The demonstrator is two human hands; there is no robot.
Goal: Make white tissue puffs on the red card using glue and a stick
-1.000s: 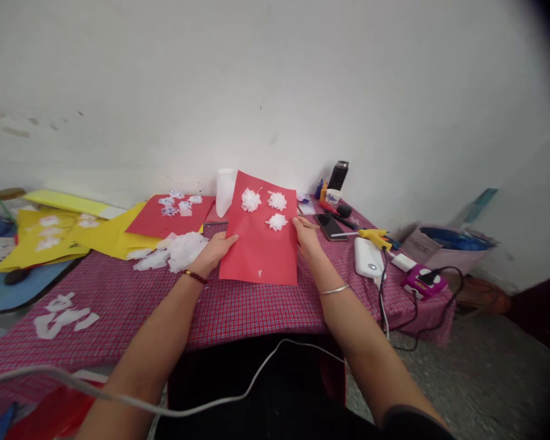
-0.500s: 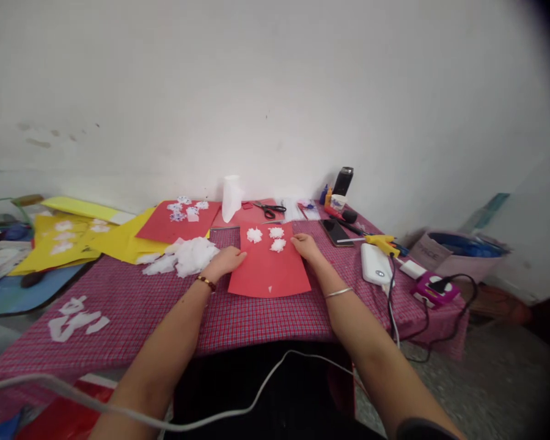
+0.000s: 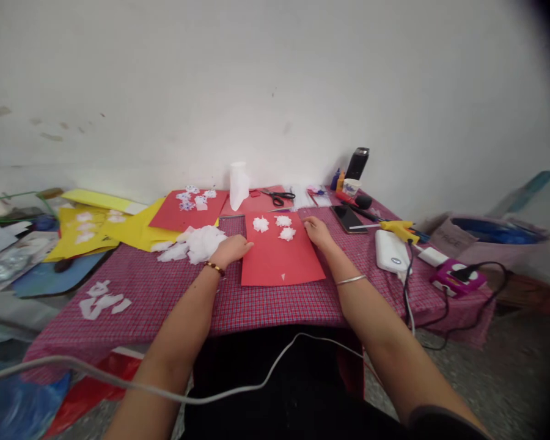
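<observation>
A red paper sheet [image 3: 279, 261] lies in front of me on the checked tablecloth, with three fluffy white paper flowers [image 3: 286, 233] on its upper half. A small pale triangular mark [image 3: 283, 277] shows near its front edge. My left hand [image 3: 233, 249] is closed at the sheet's left edge, thumb over the paper. On the opposite side, my right hand [image 3: 316, 230] pinches the right edge near the top flowers. The undersides of the fingers are hidden. Close to my left hand sits a heap of crumpled white tissue paper [image 3: 204, 243].
Black scissors [image 3: 279, 197] and a white roll [image 3: 239, 183] stand or lie toward the wall. Another red sheet [image 3: 165, 214] with speckled flowers rests on yellow paper [image 3: 131, 232]. Rightward are a phone [image 3: 348, 218], yellow glue gun [image 3: 401, 231], white power bank [image 3: 391, 250] and corded purple adapter [image 3: 458, 279].
The red sheet has gone from slightly bowed to flatter on the table, both hands staying at its edges. The whole view has shifted a little.
</observation>
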